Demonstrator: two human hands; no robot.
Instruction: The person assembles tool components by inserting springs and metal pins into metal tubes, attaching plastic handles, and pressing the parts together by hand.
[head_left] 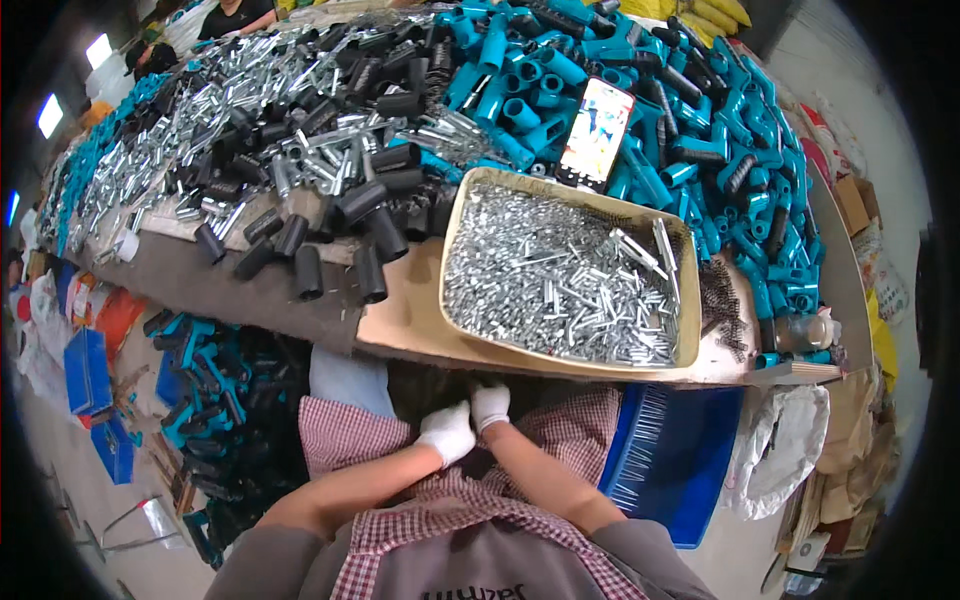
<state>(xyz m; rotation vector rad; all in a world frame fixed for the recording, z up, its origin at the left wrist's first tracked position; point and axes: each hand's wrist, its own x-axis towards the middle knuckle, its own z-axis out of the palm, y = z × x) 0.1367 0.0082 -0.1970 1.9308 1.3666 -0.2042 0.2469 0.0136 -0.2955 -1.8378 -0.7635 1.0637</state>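
Below the table edge, the left hand [447,432] and right hand [490,406], both in white gloves, meet in the lap; whether they grip anything cannot be told. The nearest parts, small metal pins [560,280], fill the tan tray [690,300] just above. Bringing the hands into clear sight would steady the work.

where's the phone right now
In the head view, the phone stands propped on the pile of blue plastic tubes, right of centre, just behind the tray of metal pins.

A tan tray [690,300] of small silver metal parts is sitting at centre on the desk [400,320]. Black tubes [340,230] are lying left of it, teal plastic fittings [720,150] are piling upper right, and a lit phone [595,133] is leaning among them.
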